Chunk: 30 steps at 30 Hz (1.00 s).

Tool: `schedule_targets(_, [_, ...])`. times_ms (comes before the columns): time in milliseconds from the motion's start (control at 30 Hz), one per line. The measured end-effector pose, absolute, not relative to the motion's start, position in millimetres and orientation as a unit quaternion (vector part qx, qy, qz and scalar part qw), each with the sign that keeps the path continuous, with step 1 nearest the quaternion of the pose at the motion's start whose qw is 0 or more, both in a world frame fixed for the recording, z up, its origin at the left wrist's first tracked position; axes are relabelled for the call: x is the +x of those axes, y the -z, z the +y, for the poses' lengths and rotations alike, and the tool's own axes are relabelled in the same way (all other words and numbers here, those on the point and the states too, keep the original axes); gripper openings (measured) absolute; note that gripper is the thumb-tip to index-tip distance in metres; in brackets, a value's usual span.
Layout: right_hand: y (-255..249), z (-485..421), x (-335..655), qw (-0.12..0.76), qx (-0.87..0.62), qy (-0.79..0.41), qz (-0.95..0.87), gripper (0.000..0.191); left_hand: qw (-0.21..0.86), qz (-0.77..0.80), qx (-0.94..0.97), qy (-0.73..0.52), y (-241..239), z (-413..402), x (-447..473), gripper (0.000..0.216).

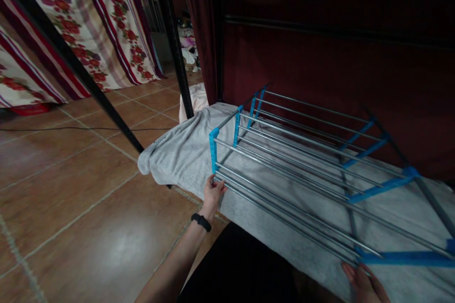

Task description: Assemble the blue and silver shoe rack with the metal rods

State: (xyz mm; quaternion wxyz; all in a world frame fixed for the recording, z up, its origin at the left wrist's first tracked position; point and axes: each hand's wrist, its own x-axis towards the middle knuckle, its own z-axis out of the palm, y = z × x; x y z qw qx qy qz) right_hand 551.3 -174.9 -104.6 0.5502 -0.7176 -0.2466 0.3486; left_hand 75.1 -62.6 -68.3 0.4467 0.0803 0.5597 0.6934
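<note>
A shoe rack [284,163] of grey metal tubes and blue plastic connectors lies on a grey blanket [181,151]. It has several tiers of rods. My left hand [212,193], with a black band on the wrist, is closed around the near lower tube at its left end, just below a blue connector [213,151]. At the near right corner, my right hand [364,283] grips the tube end beside another blue connector [401,258]. That hand is partly cut off by the bottom edge of the view.
Black metal posts [177,52] frame the bed, and a dark red curtain [302,66] hangs behind the rack. Brown floor tiles [88,213] lie to the left, crossed by a thin black cable [88,129]. A flowered curtain [88,19] hangs farther back.
</note>
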Motion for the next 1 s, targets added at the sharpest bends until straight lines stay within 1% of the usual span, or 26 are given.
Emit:
schedule_targets(133, [97.5,-173.7,540.8,0.569,-0.712,-0.368,-0.185,0.062,0.455,0.556,0.086,-0.69,66.9,-62.4,73.9,0.041])
schedule_targets(333, [105.9,-172.0,541.5,0.586,-0.698,-0.37,-0.179,0.066,0.466,0.55,0.103,-0.686,64.9,-64.1,70.0,0.028])
schedule_targets(533, [120.8,-168.5,546.9,0.631,-0.662,-0.363,-0.178,0.061,0.468,0.553,0.102,-0.681,67.8,-62.9,67.6,0.024])
schedule_targets(733, [124.4,-168.1,547.9,0.633,-0.656,-0.368,-0.184,0.059,0.469,0.553,0.101,-0.682,66.2,-62.2,68.1,0.021])
schedule_targets(867, [127.1,-167.7,548.1,0.649,-0.639,-0.366,-0.191,0.057,0.472,0.555,0.099,-0.678,64.8,-61.6,67.6,0.015])
schedule_targets(1000, [129.0,-165.8,549.0,0.663,-0.622,-0.373,-0.185,0.054,0.476,0.558,0.096,-0.673,64.2,-61.1,66.3,0.015])
